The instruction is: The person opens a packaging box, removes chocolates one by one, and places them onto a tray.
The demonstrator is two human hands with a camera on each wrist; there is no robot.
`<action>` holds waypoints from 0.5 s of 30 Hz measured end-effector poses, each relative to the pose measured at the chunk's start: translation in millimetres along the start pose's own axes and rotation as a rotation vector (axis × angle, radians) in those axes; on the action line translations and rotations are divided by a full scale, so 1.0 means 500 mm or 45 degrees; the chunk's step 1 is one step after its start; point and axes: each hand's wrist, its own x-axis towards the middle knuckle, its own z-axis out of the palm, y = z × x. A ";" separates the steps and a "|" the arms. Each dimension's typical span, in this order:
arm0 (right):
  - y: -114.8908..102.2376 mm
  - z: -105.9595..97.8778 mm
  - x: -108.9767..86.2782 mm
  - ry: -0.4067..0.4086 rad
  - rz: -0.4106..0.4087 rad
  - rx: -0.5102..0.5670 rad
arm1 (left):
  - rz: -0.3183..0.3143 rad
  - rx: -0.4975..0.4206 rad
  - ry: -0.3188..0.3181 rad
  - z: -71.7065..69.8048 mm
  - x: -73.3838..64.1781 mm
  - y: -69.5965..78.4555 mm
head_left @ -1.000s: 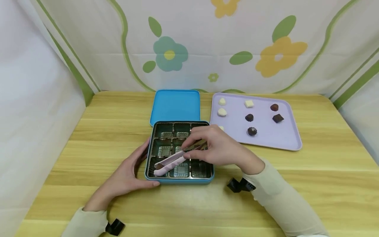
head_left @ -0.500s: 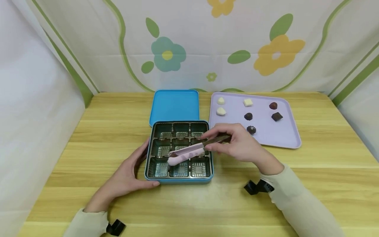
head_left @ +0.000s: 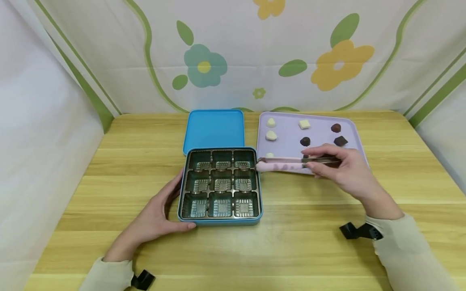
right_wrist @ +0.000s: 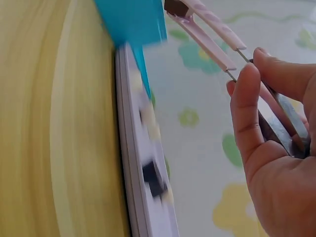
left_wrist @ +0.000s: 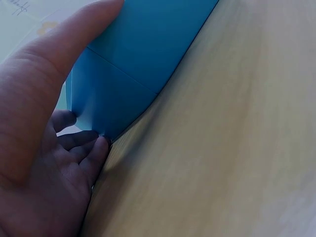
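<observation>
My right hand (head_left: 346,169) pinches a pair of tongs (head_left: 280,166) with pink tips and metal handles. In the right wrist view, a brown chocolate (right_wrist: 176,8) sits between the tips. The tips are at the right rim of a blue tin (head_left: 220,222), and the tongs overlap the front of a lilac tray (head_left: 322,131) in the head view. Inside the tin, a dark plastic insert (head_left: 221,185) shows several compartments with bare ridged bottoms. My left hand (head_left: 153,216) holds the tin's front left corner, thumb along the front wall and fingers against the left side.
Several white and dark chocolates lie spread on the tray, among them a white square (head_left: 304,124) and a dark square (head_left: 340,141). A blue lid (head_left: 214,129) lies behind the tin on the wooden table (head_left: 145,153). A flowered cloth (head_left: 240,52) hangs at the back.
My right hand has carried the tongs and chocolate from the tin's front left compartment, back and to the right, to the tin's right rim. The left hand stays at the tin.
</observation>
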 end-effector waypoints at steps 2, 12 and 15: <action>0.012 -0.028 -0.011 0.052 0.016 -0.054 | -0.004 0.002 -0.003 0.000 0.000 -0.001; 0.063 -0.146 -0.060 0.282 0.291 -0.242 | -0.011 -0.013 -0.004 -0.001 0.000 -0.006; 0.079 -0.180 -0.077 0.305 0.313 -0.261 | -0.004 -0.010 -0.010 0.000 0.002 -0.007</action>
